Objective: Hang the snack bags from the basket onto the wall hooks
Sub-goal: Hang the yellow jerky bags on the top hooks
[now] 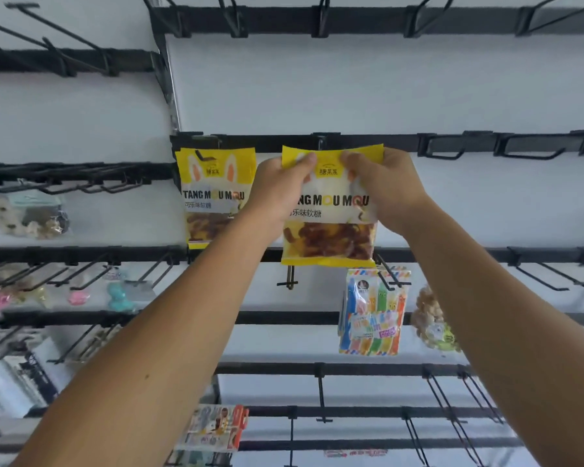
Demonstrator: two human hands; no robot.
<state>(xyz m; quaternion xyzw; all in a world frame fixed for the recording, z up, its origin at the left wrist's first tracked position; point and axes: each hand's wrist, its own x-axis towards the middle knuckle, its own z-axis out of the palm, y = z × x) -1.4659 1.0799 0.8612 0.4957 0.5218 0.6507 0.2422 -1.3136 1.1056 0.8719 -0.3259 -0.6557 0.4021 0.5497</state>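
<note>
Up at the wall, in the head view, we hold the yellow snack bag (329, 210) by its top strip, our left hand (280, 187) pinching the upper left corner and our right hand (385, 187) pinching the upper right, thumbs on the front. The bag hangs upright, long axis vertical, its top edge level with the rail. The wall hook (321, 143) sits just above the middle of that edge, between our two hands, about equally near to both (its tip is hidden behind the bag). A matching hung bag (214, 197) sits just to the left. We judge the hanging hole must meet that hook next.
</note>
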